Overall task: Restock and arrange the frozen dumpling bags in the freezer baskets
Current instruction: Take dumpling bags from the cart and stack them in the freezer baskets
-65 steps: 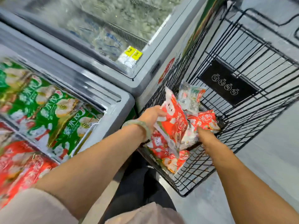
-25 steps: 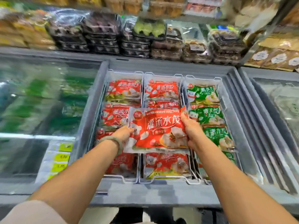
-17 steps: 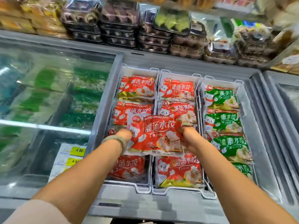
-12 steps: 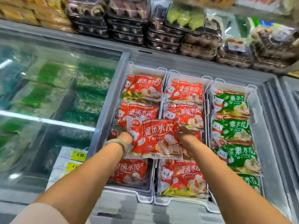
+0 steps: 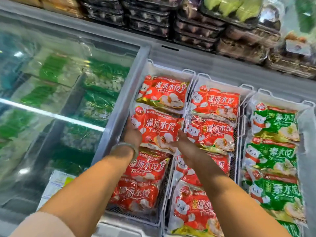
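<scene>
I'd lowered the red dumpling bag (image 5: 159,129) into the left basket (image 5: 154,70), second from 12 o'clock, my left hand (image 5: 132,135) at its 9 o'clock edge with fingers hidden, my right hand (image 5: 182,140) flat-fingered at 4 o'clock; only straightening remained.

Three baskets (image 5: 164,70) of bags (image 5: 162,93) sit abreast, right of the glass lid (image 5: 59,74).

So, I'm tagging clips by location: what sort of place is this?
Most likely a supermarket's frozen-food section: a glass-lidded chest freezer, baskets of red dumpling bags and green dumpling bags, and stacked clear-plastic food packs behind.
</scene>
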